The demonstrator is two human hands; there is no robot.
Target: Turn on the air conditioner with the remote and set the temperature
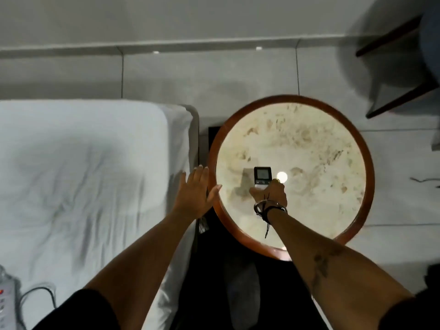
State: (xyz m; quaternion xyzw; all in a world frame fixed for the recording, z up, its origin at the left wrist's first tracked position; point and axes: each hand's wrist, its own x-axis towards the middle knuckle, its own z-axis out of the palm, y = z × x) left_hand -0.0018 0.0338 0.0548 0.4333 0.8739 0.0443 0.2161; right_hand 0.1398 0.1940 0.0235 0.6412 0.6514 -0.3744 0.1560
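Right hand [271, 192] wrapped around the low end of the remote [262, 176], over the round table [333, 110], screen end poking out past the fingers. Left hand [195, 194] flat and wide open, holding nothing, between the table rim and the white bed [83, 163].

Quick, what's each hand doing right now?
Left hand: open, fingers spread, empty, beside the round table.
Right hand: closed on the lower end of the remote.

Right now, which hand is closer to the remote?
Right. The right hand is on the remote's near end; the left hand is off to its left, open, at the table's rim.
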